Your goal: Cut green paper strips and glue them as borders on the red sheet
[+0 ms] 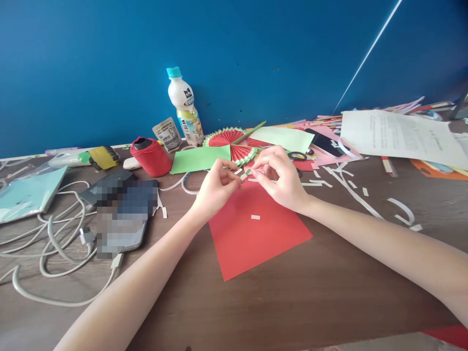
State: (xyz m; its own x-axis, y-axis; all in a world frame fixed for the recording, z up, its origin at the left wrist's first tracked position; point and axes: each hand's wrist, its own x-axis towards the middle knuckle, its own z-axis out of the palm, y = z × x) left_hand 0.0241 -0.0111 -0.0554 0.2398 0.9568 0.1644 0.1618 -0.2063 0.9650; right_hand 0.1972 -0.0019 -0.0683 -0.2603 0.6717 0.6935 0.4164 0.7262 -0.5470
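Note:
My left hand [216, 187] and my right hand [281, 176] meet above the far edge of a red paper sheet [256, 234] on the brown desk [292, 302]. Both hands pinch a small strip [244, 174] of white and green paper between thumb and fingertips. A short white strip [255, 217] lies loose on the red sheet. Just beyond my hands lies a pleated red fan with a green and white rim [230, 141], and a green paper sheet [199, 159] lies to its left.
A phone with white cables [54, 234] sits at the left. A red pouch [150, 156], a white bottle [185, 109] and a small packet [167, 134] stand near the blue wall. Paper scraps [351, 187], printed sheets [398, 136] and scissors [297, 156] lie at the right.

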